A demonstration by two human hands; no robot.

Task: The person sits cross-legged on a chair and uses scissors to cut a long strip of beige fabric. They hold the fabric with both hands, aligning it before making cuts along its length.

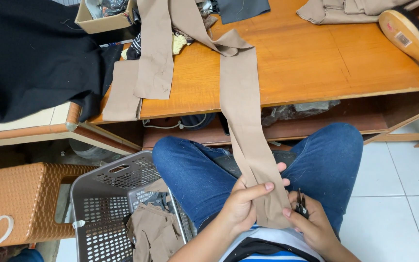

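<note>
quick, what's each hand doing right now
Left hand: closed, pinching the tan fabric strip over the lap.
Right hand: closed, holding small dark snips, thumb on the strip's end.

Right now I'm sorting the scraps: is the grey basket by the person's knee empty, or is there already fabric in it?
Not empty. The grey basket holds crumpled tan fabric pieces piled at its near right side.

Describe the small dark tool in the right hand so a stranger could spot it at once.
Start at the wooden table and follow the long tan fabric strip down to the lap in blue jeans. There the left hand pinches the strip and the right hand holds small dark snips beside it. They are the only dark metal thing among tan cloth.
</note>
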